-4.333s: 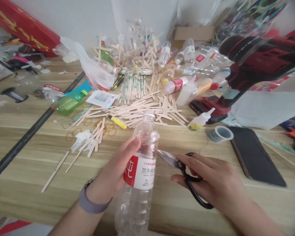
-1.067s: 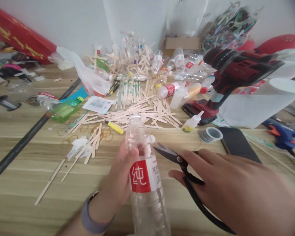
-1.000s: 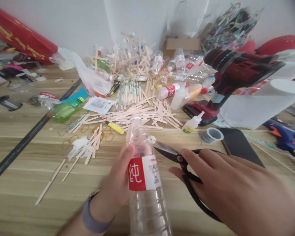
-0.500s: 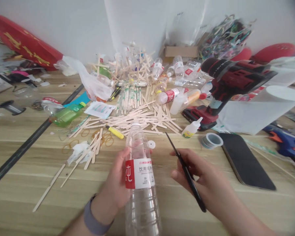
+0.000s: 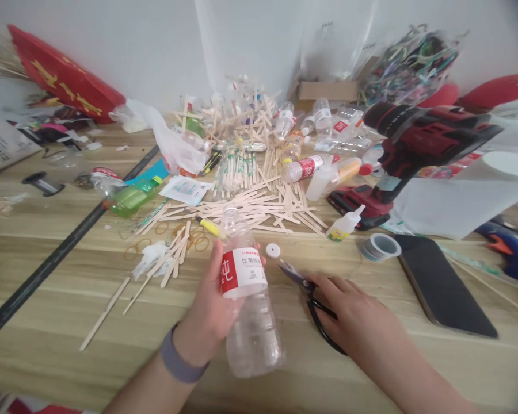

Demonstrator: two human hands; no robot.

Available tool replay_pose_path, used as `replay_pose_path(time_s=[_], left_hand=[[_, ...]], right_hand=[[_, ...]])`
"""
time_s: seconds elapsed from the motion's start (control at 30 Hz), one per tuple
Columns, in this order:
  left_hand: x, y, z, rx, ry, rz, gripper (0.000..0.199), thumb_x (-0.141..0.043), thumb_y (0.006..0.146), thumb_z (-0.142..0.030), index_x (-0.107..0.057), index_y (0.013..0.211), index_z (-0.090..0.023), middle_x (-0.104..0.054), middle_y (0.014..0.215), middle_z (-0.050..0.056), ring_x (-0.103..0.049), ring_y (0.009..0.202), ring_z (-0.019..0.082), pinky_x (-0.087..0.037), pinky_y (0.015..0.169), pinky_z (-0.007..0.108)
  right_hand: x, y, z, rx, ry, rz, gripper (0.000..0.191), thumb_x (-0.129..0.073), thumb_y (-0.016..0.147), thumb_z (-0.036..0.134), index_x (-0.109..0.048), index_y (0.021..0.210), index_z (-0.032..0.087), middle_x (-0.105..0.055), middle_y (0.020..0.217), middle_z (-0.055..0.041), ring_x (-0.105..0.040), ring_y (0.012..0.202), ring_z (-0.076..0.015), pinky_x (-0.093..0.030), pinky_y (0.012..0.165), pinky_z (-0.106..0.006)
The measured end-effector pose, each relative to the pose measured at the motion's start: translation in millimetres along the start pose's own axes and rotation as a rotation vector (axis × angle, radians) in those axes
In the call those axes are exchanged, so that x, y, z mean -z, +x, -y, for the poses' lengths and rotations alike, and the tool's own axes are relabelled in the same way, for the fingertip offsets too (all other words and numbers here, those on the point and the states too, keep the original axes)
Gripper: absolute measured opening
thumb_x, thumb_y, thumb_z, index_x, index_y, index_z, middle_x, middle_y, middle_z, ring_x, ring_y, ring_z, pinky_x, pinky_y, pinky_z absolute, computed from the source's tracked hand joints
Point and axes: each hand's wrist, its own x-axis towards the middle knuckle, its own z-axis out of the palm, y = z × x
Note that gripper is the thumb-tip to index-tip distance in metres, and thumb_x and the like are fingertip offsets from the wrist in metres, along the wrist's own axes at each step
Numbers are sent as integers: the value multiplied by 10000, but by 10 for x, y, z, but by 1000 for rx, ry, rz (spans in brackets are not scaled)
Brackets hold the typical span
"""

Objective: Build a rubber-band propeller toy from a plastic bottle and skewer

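Observation:
A clear plastic bottle (image 5: 254,330) with a red and white label is tilted over the wooden table (image 5: 190,368), its neck pointing away from me. My left hand (image 5: 216,299) is wrapped round the bottle at its label. To the right, my right hand (image 5: 347,307) has its fingers on the black handles of a pair of scissors (image 5: 308,287), whose blades point to the back left and look closed. A small white disc (image 5: 273,250) lies between the bottle and the scissors' tips. Behind the bottle's neck is a yellow tool (image 5: 211,227).
Wooden sticks (image 5: 246,208) spread across the middle, with more bottles behind. A red and black drill (image 5: 397,155), a glue bottle (image 5: 345,224), a tape roll (image 5: 380,247) and a phone (image 5: 444,284) are at the right. A dark bar (image 5: 60,250) and green bottle (image 5: 134,198) are at left.
The bottle has moved away from me and now shows its base. The scissors have turned flatter, low over the table, with my right hand above them. The view has shifted slightly left.

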Motion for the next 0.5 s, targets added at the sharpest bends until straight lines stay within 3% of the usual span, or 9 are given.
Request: replay_pose_path(time_s=[0.2,0.4,0.5], left_hand=[[21,26,-16,-43,-70,16,338,-573,907,-467,-679,903,-146,-747,847,66,-713,730,167,-565,666,245],[65,61,-26,-79,-123,85,364,-588,896,-471,-703,838,-131,-750,799,62,-724,831,190,-586,791,275],[76,65,-50,-89,-137,118,393,-561,907,-491,-707,852,-130,-757,818,64,-724,839,189,-592,814,294]], right_hand=[[-2,15,0,10,26,11,367,-594,857,211,-609,1224,203,-690,969,-65,-707,848,-264,-563,629,-361],[7,-14,20,-53,44,4,304,-567,877,232,-614,1176,201,-673,955,-67,-699,847,-276,-546,626,-374],[-14,-37,-4,-46,131,-61,283,-529,899,257,-596,1168,201,-660,952,-73,-685,862,-274,-548,677,-389]])
